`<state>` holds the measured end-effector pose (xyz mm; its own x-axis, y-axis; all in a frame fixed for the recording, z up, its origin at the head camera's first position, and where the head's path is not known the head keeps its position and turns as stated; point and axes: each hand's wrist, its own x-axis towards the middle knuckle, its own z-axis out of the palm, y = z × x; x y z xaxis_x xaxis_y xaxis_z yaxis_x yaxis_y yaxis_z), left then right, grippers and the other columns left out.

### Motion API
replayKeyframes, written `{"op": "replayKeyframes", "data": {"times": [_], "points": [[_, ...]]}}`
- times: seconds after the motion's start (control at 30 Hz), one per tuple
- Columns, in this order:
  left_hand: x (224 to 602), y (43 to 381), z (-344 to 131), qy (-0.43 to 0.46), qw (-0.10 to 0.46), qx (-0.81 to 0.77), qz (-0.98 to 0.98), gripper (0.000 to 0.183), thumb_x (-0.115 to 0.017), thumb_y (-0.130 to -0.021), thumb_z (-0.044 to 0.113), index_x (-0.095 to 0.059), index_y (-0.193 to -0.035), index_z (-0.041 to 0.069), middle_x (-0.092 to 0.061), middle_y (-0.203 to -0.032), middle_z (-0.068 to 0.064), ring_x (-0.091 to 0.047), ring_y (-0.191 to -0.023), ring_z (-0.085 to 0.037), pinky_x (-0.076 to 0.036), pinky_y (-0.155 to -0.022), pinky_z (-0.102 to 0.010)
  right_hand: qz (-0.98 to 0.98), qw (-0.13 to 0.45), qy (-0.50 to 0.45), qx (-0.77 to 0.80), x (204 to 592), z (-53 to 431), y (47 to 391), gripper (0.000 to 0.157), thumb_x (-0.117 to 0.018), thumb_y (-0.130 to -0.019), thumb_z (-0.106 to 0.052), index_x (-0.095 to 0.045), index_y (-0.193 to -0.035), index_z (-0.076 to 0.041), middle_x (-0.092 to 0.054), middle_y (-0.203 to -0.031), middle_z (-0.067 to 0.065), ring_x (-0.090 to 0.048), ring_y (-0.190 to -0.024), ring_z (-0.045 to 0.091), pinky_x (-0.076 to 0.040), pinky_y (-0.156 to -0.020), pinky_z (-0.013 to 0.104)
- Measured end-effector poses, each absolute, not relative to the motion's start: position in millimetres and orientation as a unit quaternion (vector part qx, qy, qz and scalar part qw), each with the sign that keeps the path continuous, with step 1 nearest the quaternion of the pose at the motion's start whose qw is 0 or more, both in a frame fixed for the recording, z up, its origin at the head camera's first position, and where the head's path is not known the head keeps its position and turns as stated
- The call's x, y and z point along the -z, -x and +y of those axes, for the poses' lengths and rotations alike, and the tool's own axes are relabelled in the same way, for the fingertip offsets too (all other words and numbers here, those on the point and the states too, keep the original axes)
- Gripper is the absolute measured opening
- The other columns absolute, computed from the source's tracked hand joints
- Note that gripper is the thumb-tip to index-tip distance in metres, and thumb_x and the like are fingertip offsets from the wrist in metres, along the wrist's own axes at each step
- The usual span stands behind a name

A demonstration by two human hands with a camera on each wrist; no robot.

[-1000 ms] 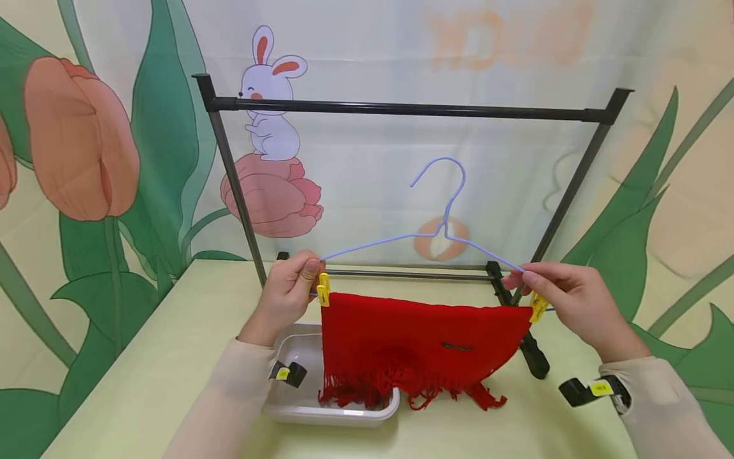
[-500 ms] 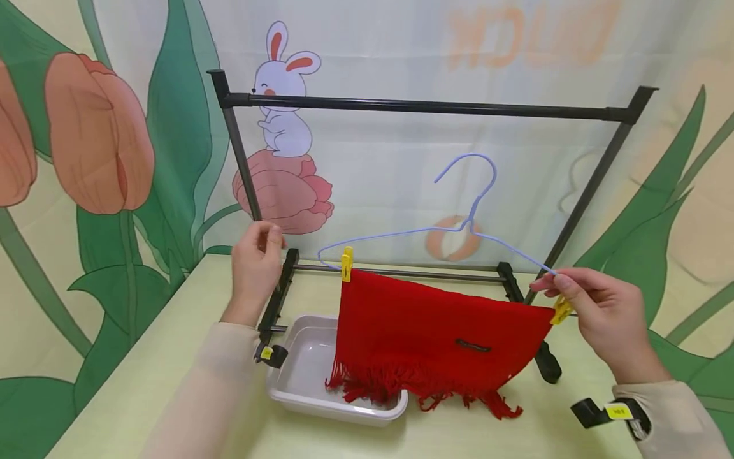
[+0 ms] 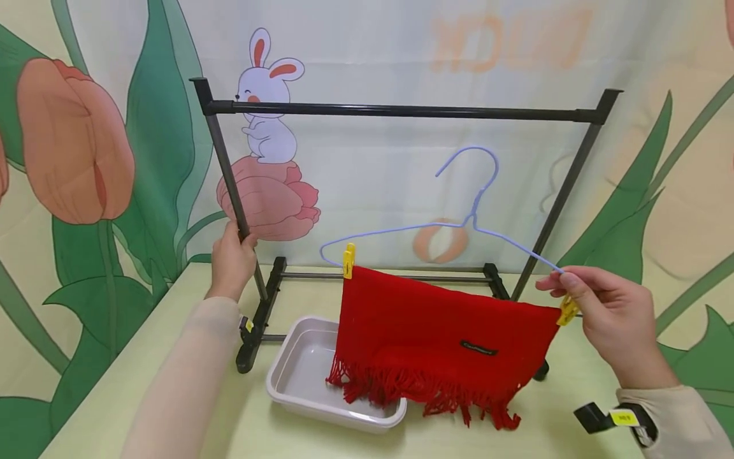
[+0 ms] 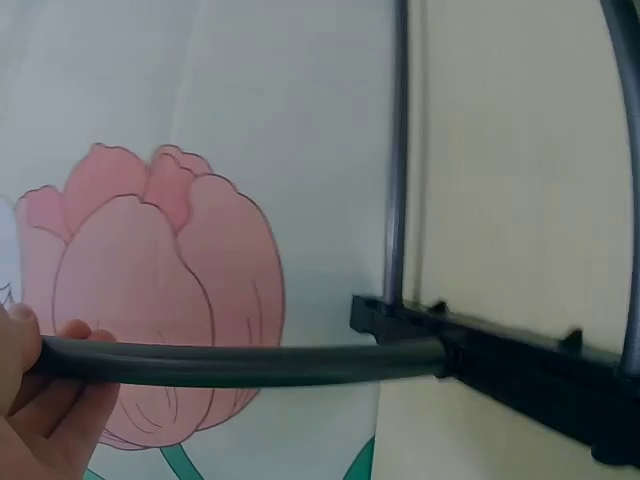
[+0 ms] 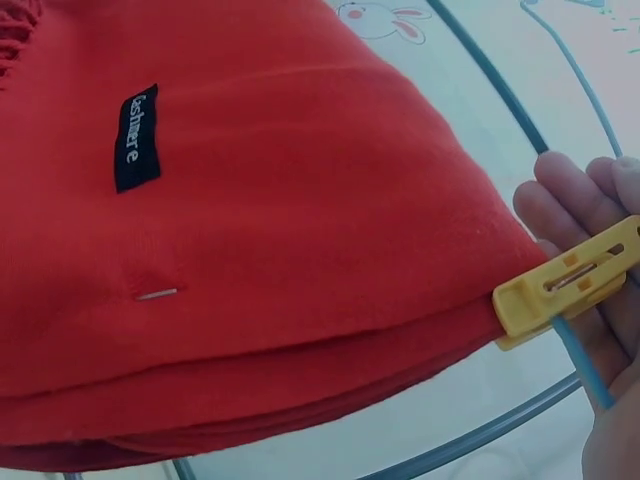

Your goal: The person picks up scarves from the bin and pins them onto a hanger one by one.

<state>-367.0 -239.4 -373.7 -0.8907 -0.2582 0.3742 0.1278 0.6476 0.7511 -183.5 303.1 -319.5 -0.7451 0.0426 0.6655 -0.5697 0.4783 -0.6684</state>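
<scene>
My right hand [image 3: 616, 319] pinches the right shoulder of a thin lilac wire hanger [image 3: 401, 228], its hook pointing up. A folded red fringed scarf [image 3: 436, 338] hangs from it, held by a yellow clothespin [image 3: 348, 260] at the left corner and a second yellow clothespin [image 5: 570, 280] at the right, close to my fingers. A dark label [image 5: 137, 138] reading "Cashmere" shows on the scarf. My left hand [image 3: 232, 264] grips the left post [image 4: 250, 365] of a black clothes rack, fingers and thumb around the tube. The rack's top bar [image 3: 401, 111] runs above the hanger.
A pale grey plastic basin [image 3: 298, 357] stands on the light green table [image 3: 459, 440], partly behind the scarf's fringe. The rack's left foot [image 3: 258, 331] rests left of the basin. Behind the rack hangs a curtain [image 3: 367, 172] printed with tulips and a rabbit.
My left hand has let go of the hanger's left end and moved left to grip the rack's post. The hanger's left end has risen and swung right; my right hand still holds it.
</scene>
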Motion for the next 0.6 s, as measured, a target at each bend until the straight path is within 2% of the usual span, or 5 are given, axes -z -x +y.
{"op": "replayKeyframes", "data": {"times": [0.17,0.37,0.6], "points": [[372,367,-240,-0.049,0.242,0.417,-0.875,0.028,-0.052,-0.115,0.019,-0.055,-0.133,-0.003,-0.074,-0.126,-0.027,-0.071,-0.115,-0.046,-0.056,-0.100,-0.063,-0.793,0.333,-0.167,-0.482,306,298,182,0.017,-0.064,-0.103,0.007,-0.074,-0.116,0.013,-0.083,-0.097,-0.014,-0.077,-0.083,0.003,-0.060,-0.071,0.013],[371,368,-243,-0.049,0.227,0.420,-0.877,0.028,-0.053,-0.115,0.020,-0.055,-0.132,-0.001,-0.074,-0.125,-0.026,-0.071,-0.115,-0.045,-0.056,-0.101,-0.064,-0.802,0.346,-0.154,-0.462,281,292,184,0.019,-0.065,-0.105,0.001,-0.075,-0.118,0.011,-0.082,-0.096,-0.016,-0.077,-0.084,0.003,-0.060,-0.074,0.013],[373,366,-243,-0.054,0.215,0.422,-0.879,0.027,-0.053,-0.115,0.021,-0.053,-0.132,0.000,-0.073,-0.125,-0.026,-0.070,-0.114,-0.045,-0.057,-0.101,-0.063,-0.820,0.358,-0.104,-0.435,240,285,193,0.028,-0.065,-0.109,-0.019,-0.077,-0.125,0.001,-0.079,-0.097,-0.024,-0.075,-0.086,-0.001,-0.057,-0.076,0.009]]}}
